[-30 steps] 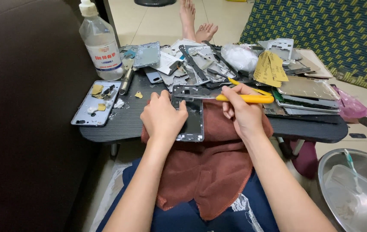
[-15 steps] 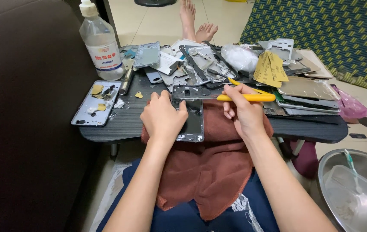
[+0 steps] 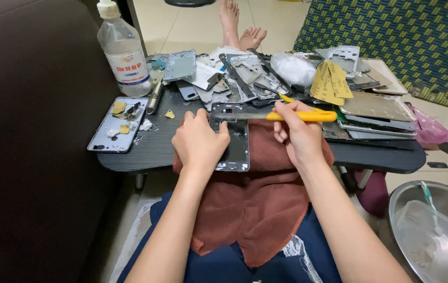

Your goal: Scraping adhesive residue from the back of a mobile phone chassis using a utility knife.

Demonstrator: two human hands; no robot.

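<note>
A: Surface and room to be logged first.

B: A low dark table (image 3: 150, 152) is seen over the lap, set on a pale tiled floor (image 3: 192, 21). A dark sofa (image 3: 30, 131) is noted at the left, a patterned cushion (image 3: 391, 36) at the upper right, and a steel bowl (image 3: 444, 236) at the lower right. A brown towel (image 3: 255, 204) is draped from the table edge down over the lap. The far half of the table is covered with a heap of phone parts (image 3: 245, 78); a clear bottle (image 3: 123, 50) stands at the far left corner, and a pale back cover (image 3: 111, 128) lies flat near the left edge.

A: Position and axis of the frame?

B: The phone frame (image 3: 233, 139) is laid flat, partly on the towel, at the near middle of the table. Its long axis is run away from the body, the camera-cutout end pointed toward the parts heap.

A: Hands?

B: The frame's left side is pressed down by the left hand (image 3: 198, 141), palm down, fingers curled over the edge. A yellow-handled knife (image 3: 300, 116) is clenched in the right hand (image 3: 300, 133); the blade is laid crosswise over the frame's far end, handle pointed right.
</note>
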